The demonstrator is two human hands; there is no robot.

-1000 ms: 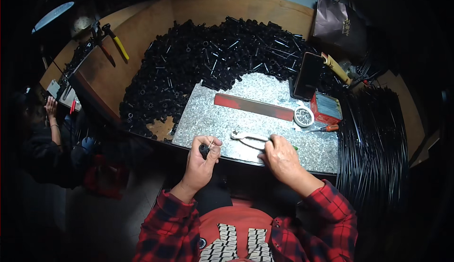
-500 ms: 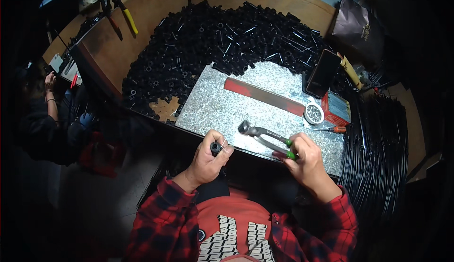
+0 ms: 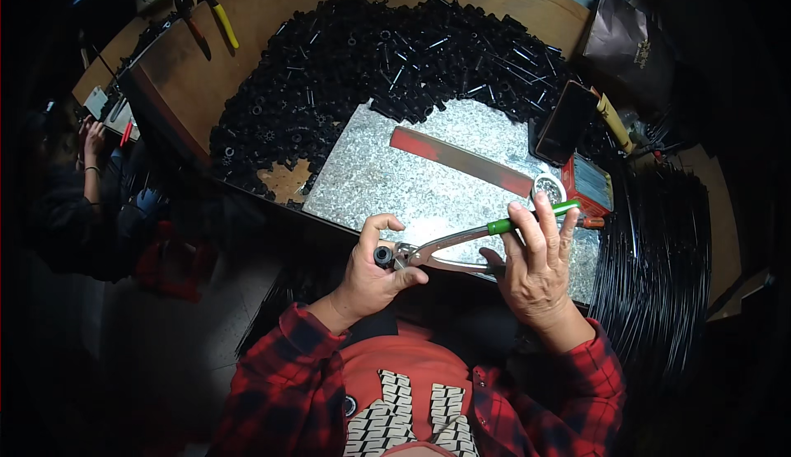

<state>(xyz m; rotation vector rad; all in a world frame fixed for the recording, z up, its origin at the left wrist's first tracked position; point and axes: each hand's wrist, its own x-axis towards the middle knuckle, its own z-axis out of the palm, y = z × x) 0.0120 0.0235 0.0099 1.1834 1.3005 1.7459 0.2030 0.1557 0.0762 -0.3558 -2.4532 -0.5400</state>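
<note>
My left hand (image 3: 361, 282) grips a small black ribbed cylinder (image 3: 383, 257), its round hollow end showing beside the curled fingers. The index finger arches above it and the thumb points right. In my right hand (image 3: 540, 282) are end-cutting pincers (image 3: 422, 254) with green grips, their handles spread apart. The fingers lie stretched over the upper grip, and the thumb is at the lower one. The pincers' jaws meet the right side of the cylinder, between my left thumb and index finger. What exactly lies between the jaws is too small to make out.
A speckled grey board (image 3: 354, 181) carries a long red-brown bar (image 3: 461, 160), a white cup (image 3: 562, 183) of small metal pieces and a screwdriver (image 3: 592, 222). Behind is a heap of black parts (image 3: 329, 70). A phone (image 3: 567, 123), red box (image 3: 595, 203) and black wires (image 3: 651, 259) stand right. Another person's hand (image 3: 92, 140) shows left.
The pincers have swung left onto the cylinder and their handles have spread wider. My right fingers have stretched out, and my left index finger has lifted off the part.
</note>
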